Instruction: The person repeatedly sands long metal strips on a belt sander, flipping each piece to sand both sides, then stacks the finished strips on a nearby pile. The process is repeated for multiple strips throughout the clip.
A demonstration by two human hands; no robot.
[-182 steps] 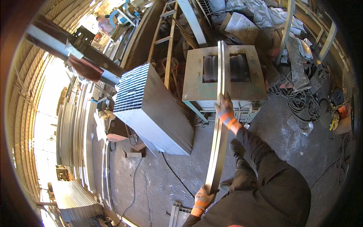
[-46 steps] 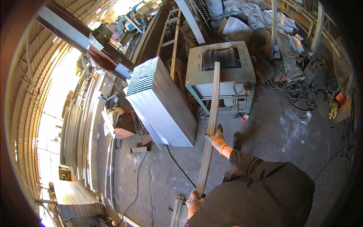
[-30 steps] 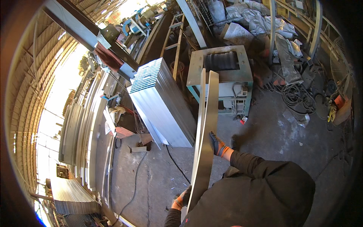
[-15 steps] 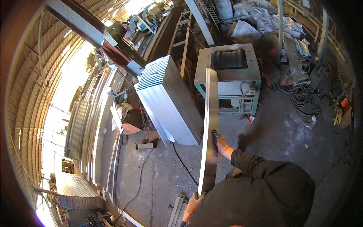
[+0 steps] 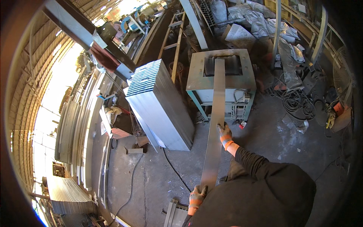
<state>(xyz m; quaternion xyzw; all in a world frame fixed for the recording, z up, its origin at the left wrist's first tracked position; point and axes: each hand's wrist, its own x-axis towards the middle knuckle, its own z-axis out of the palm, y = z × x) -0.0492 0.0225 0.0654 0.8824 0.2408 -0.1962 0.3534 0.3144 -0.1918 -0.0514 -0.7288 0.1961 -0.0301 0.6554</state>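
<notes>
While left hand [image 5: 197,196] and right hand [image 5: 225,135] hold metal bar [image 5: 214,128], profile stack [image 5: 159,111] leftward, machine [image 5: 196,76] ahead — contact unclear

smooth satin metal bar [image 5: 217,106], dull painted-metal machine [image 5: 196,72], matt cloth sleeve [image 5: 249,164], rough concrete-like floor [image 5: 264,140], glossy crumpled sheeting [image 5: 261,28]

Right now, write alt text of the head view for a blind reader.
A person's gloved left grip holds the near end of a long metal bar, the right grip at its right edge farther along. Its far end overlaps a greenish machine in view; stacked metal lengths stand at left.
</notes>
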